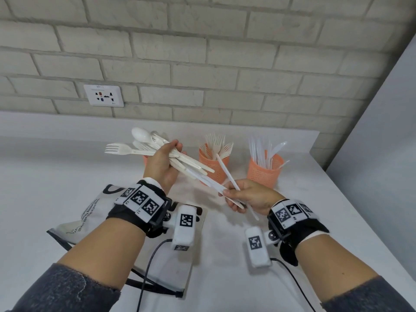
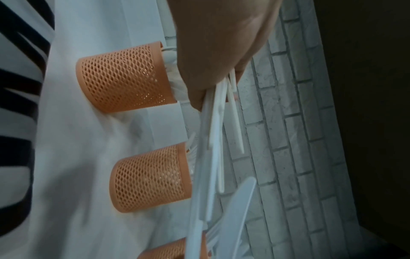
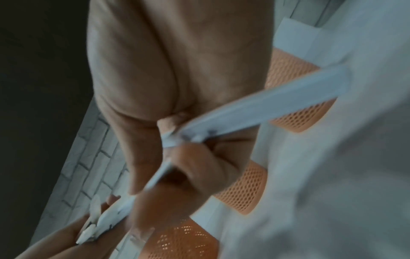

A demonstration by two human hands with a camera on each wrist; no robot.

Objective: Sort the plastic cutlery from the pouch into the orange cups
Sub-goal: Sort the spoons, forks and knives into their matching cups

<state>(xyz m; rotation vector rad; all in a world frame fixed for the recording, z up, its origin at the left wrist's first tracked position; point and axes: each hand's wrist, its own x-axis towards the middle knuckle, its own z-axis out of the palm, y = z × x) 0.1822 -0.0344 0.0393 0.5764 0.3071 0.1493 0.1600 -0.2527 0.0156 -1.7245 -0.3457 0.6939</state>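
Note:
My left hand point(image 1: 161, 164) grips a bundle of white plastic cutlery point(image 1: 141, 135) with spoons and forks fanning out to the left; its handles point(image 2: 211, 140) point toward my right hand. My right hand point(image 1: 249, 194) pinches a white knife point(image 1: 226, 171) that angles up and left, and its fingers also hold the tip of another handle point(image 1: 213, 185) from the bundle. Three orange mesh cups stand behind: the left cup point(image 1: 145, 159) is mostly hidden by my left hand, the middle cup point(image 1: 213, 164) holds forks, the right cup point(image 1: 264, 171) holds knives. The pouch point(image 1: 90, 212) lies under my left wrist.
The white counter point(image 1: 315, 199) runs to a brick wall point(image 1: 225, 64) with a socket plate point(image 1: 104, 95) at the back. A pale panel point(image 1: 382, 154) stands along the counter's right side. Black cables point(image 1: 146, 266) trail from both wrist cameras across the near counter.

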